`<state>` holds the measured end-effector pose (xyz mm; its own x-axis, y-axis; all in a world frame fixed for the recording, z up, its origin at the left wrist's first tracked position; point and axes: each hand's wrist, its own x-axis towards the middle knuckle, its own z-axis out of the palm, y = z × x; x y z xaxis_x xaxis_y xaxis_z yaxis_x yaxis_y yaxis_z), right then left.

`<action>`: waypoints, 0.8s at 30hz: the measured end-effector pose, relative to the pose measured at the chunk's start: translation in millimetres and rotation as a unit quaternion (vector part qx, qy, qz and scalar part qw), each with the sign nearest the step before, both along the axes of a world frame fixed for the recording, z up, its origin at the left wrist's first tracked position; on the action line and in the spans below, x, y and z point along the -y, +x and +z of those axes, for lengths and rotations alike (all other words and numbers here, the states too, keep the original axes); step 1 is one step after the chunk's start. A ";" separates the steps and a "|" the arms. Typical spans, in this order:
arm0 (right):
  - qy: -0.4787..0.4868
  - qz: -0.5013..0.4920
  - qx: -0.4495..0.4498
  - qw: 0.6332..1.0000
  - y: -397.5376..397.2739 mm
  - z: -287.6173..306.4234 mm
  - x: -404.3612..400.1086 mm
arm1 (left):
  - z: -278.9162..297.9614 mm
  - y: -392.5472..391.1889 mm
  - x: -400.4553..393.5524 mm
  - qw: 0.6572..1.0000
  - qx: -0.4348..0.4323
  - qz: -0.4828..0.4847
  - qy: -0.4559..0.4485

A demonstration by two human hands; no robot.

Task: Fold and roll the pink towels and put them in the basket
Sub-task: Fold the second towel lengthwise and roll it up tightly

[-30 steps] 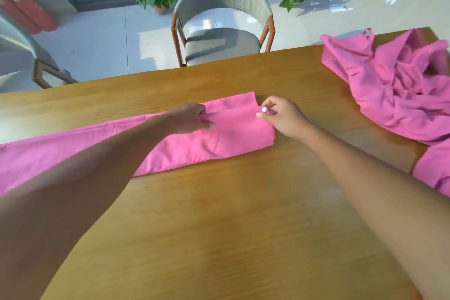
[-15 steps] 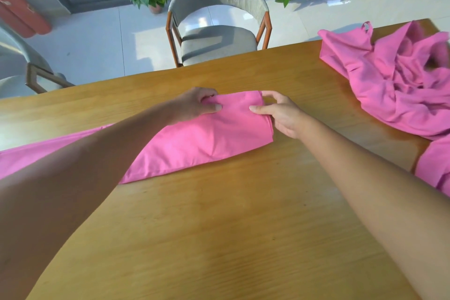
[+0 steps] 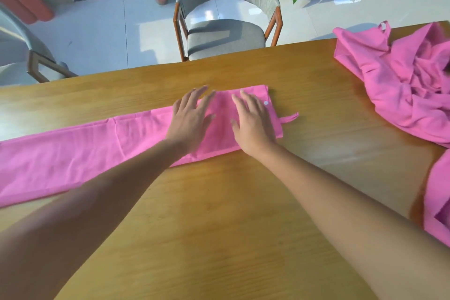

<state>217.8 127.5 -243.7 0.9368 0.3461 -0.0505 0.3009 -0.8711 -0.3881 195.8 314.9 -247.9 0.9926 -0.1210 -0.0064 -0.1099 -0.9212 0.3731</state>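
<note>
1. The folded towel (image 3: 102,146) lies as a long narrow strip across the tabletop (image 3: 219,226), from the left edge toward the middle, with its right end a little short of the far edge.
2. At that right end a small hanging loop (image 3: 291,117) sticks out onto the bare wood, so I judge this is the end where the roll should begin.
3. My left hand (image 3: 188,119) lies flat on the strip with straight, spread fingers and grips nothing; it presses the cloth down just left of the end.
4. My right hand (image 3: 253,122) lies flat in the same way on the very end of the strip, close beside the left one, fingers straight and pointing to the far edge.
5. I think both palms are there to smooth the layers and keep the fold flat before rolling.
6. The loose towels (image 3: 399,85) lie crumpled at the far right corner, well apart from my hands, and spill along the right edge.
7. No basket is visible.
8. Behind the far edge stands a chair (image 3: 226,34).
</note>
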 end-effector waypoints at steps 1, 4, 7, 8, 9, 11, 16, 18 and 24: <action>-0.029 0.013 -0.039 0.999 -8.0 -7.5 -3.4 | -7.7 -12.7 -13.6 1.000 -0.013 0.000 0.018; -0.147 0.017 -0.082 0.986 -21.3 -30.0 10.9 | -33.5 -39.6 -60.5 0.988 -0.096 0.016 0.116; -0.184 0.026 -0.045 0.982 -23.4 -43.2 31.4 | -48.5 -41.7 -85.7 0.982 -0.091 0.018 0.163; -0.186 0.026 -0.038 0.981 -22.9 -45.5 32.8 | -50.0 -38.5 -88.5 0.983 -0.080 0.016 0.164; -0.188 0.023 -0.037 0.981 -22.7 -47.4 32.6 | -50.3 -35.2 -90.1 0.984 -0.074 0.013 0.159; -0.198 0.024 -0.038 0.979 -21.4 -47.4 31.1 | -49.1 -32.7 -94.1 0.987 -0.073 -0.001 0.142; -0.200 -0.036 -0.078 0.976 -33.2 -29.8 7.0 | -38.6 -59.8 -140.3 0.993 -0.075 0.022 0.090; -0.139 -0.090 -0.049 0.985 -57.7 -17.3 -26.2 | -35.4 -84.2 -177.3 0.987 -0.084 0.090 0.105; -0.042 -0.037 -0.019 0.998 -156.8 -10.2 -164.2 | -24.6 -147.9 -289.0 0.961 -0.169 0.173 0.133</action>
